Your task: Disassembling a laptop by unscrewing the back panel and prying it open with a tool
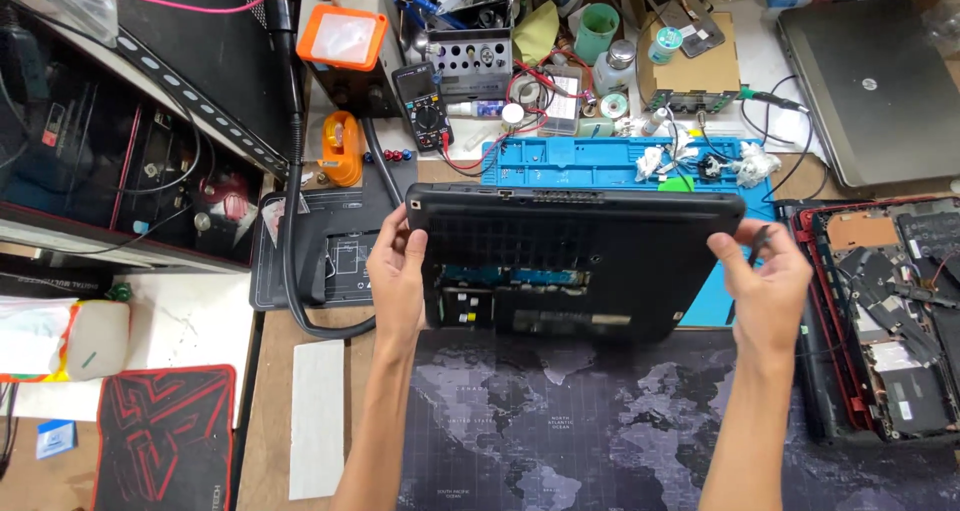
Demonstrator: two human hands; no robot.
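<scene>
Head camera looks down on a crowded repair bench: a black laptop [575, 261] is held up at the centre, underside toward the camera, above a dark world-map mat [560, 431]. Left hand [397, 276] at nine o'clock is closed on its left edge; right hand [765, 281] at three o'clock grips the right edge, a thin dark tool pinched in its fingers. Only edge grips carry it, so a slip could drop it onto the mat or knock the opened laptop [885, 321] at three o'clock.

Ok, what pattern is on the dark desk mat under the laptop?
A world map in grey on the desk mat, clearest in the head view.
</scene>
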